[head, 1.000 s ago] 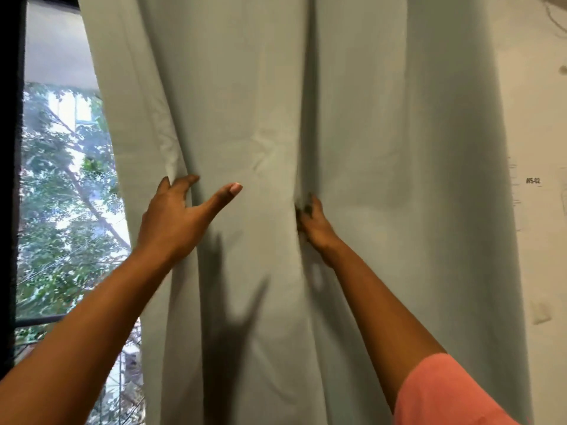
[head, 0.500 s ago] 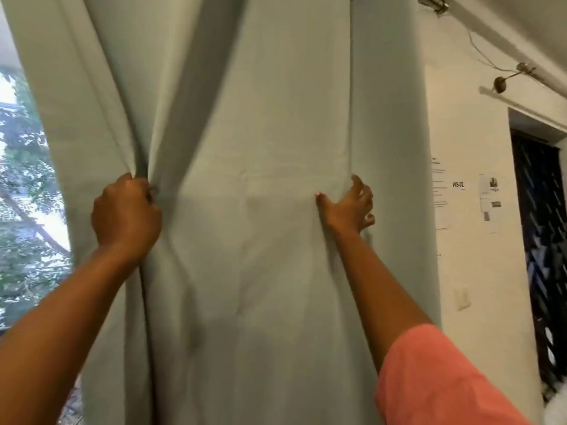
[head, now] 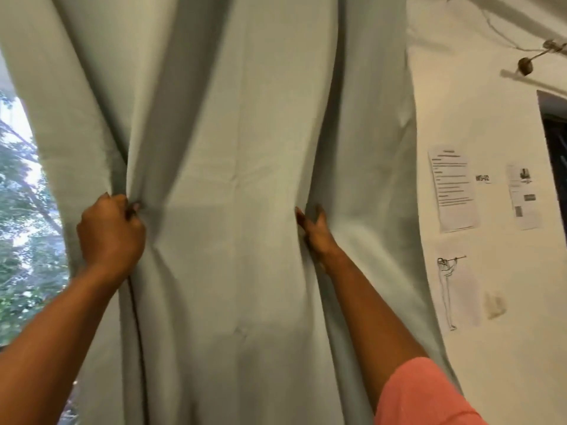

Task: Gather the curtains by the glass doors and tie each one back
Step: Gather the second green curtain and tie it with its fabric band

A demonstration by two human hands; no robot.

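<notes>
Right hand [head: 316, 230] now tucks into a curtain [head: 245, 148] fold, grip hidden, left hand [head: 110, 231] fists fabric, papers [head: 454, 191] on wall beside.

right hand [head: 316, 233] slipped deeper into a curtain [head: 245, 148] fold, fingers [head: 302, 219] now mostly hidden

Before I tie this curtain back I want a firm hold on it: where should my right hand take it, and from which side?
Take the curtain at its right edge fold, level with the left hand, which already grips the bunched left edge. The right hand lies with its fingers tucked into that fold; likely curl them round it from the wall side and draw leftward.
</notes>
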